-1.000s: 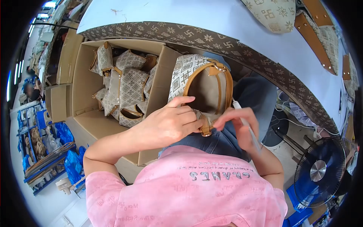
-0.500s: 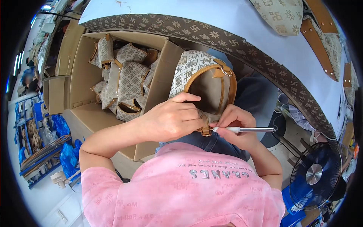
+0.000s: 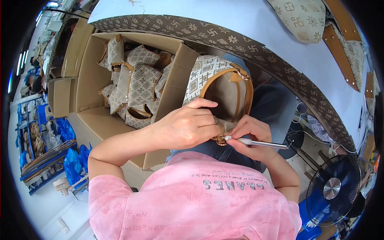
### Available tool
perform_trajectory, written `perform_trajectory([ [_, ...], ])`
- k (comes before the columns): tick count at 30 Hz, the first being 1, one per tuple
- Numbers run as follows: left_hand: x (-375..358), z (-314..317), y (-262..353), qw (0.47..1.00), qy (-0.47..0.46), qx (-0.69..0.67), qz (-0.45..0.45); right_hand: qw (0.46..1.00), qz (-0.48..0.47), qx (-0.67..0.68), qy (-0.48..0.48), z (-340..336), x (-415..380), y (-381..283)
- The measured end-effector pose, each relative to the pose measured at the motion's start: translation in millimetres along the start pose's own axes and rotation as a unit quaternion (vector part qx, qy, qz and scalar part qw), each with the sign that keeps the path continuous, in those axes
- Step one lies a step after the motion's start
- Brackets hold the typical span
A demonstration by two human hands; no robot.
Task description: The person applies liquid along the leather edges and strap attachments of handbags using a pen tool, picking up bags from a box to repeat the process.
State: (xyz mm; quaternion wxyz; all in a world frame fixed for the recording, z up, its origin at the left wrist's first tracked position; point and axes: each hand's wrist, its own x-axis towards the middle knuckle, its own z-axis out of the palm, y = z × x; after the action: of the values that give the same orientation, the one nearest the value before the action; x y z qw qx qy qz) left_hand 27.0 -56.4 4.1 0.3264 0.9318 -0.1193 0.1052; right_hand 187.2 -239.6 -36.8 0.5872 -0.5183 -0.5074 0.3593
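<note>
A patterned beige handbag (image 3: 199, 72) with tan leather trim rests on my lap, its open side toward me. My left hand (image 3: 188, 127) is closed on the bag's near end, at a tan strap tab with a metal ring (image 3: 221, 140). Between the fingers of my right hand (image 3: 255, 136) is a slim pen-like tool (image 3: 266, 144) with a white front and a silver barrel. Its white tip points left, right at the tab beside my left fingertips. A second metal ring (image 3: 243, 75) sits at the bag's far end.
An open cardboard box (image 3: 170, 86) at the left holds several similar patterned bags (image 3: 143, 82). Ahead curves a white table (image 3: 224, 18) with a patterned edge, bearing bag pieces with tan straps (image 3: 341, 56). A black fan (image 3: 333, 188) stands at the right.
The rear end of the pen-like tool has dipped toward me, so it slants more. My left fingers now cover more of the strap tab. The whole view has shifted slightly.
</note>
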Motion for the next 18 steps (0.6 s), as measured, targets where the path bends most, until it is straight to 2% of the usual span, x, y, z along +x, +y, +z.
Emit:
perform_trajectory([
  [18,1.0,1.3,-1.2,1.0,-0.004,-0.002,-0.001,1.0,-0.021,-0.017,-0.009,0.1,-0.5,2.1],
])
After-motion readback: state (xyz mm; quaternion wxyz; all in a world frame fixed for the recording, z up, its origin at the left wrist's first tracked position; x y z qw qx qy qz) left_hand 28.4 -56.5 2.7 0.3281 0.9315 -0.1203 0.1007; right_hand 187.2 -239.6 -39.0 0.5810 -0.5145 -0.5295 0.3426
